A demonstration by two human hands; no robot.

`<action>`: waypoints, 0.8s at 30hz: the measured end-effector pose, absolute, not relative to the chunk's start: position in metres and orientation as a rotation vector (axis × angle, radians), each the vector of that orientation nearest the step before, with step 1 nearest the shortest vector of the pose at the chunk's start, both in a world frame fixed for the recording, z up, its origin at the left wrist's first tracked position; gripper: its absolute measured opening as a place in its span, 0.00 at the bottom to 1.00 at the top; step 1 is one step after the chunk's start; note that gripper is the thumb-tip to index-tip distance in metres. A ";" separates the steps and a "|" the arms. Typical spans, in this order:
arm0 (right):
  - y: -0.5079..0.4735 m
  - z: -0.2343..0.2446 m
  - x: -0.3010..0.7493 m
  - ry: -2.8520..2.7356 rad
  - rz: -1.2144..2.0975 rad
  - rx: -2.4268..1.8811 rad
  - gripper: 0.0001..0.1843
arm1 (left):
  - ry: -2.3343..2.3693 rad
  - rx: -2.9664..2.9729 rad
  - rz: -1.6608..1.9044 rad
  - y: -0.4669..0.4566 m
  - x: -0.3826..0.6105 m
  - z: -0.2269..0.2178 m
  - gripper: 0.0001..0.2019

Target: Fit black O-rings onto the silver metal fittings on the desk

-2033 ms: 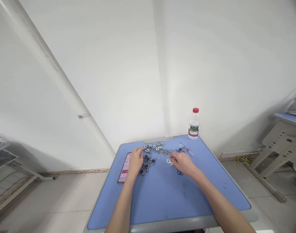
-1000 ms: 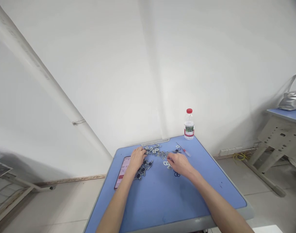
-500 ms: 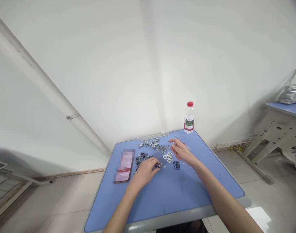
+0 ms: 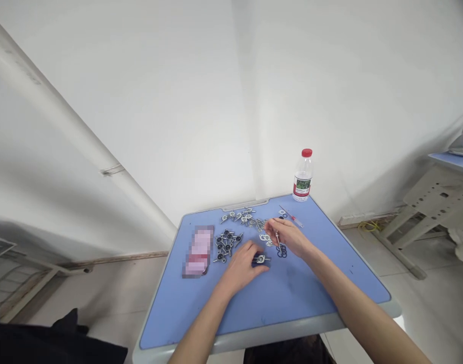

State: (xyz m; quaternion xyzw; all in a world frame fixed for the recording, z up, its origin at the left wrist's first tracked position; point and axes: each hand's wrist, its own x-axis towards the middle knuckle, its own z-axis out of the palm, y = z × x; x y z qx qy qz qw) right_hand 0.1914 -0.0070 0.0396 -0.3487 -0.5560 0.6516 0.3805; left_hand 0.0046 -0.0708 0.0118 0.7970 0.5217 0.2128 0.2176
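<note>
My left hand [image 4: 241, 265] is closed round a small metal fitting [image 4: 261, 259] low over the table, its thumb and forefinger on either side. A flat plate with a hole and a protruding stem show on the fitting. To the right, my right hand [image 4: 288, 235] pinches a thin metal eye pin [image 4: 277, 237] that points downward. White oval plates [image 4: 265, 237] and dark rubber rings [image 4: 282, 251] lie just under and beside my right hand, partly covered by it. Fittings with black discs [image 4: 227, 245] lie left of my left hand.
A phone [image 4: 199, 253] lies on the blue table [image 4: 277, 308] at the left. More metal fittings [image 4: 239, 217] and loose pins [image 4: 257, 223] spread along the back. A bottle with a red cap [image 4: 302, 177] and a thin red-marked tool [image 4: 292, 217] are back right.
My right hand has gone from a raised, loosely extended pose to a pinch with the eye pin showing. My left hand and its fitting have shifted slightly right and nearer. The camera view has turned a little.
</note>
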 end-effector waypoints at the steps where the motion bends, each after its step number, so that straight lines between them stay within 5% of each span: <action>1: -0.008 0.040 0.190 -1.437 1.647 -0.908 0.20 | 1.436 2.216 0.593 -0.069 0.005 0.010 0.11; 24: -0.006 0.021 0.181 -1.590 1.333 -0.881 0.14 | 1.309 2.087 0.759 -0.055 0.000 -0.001 0.06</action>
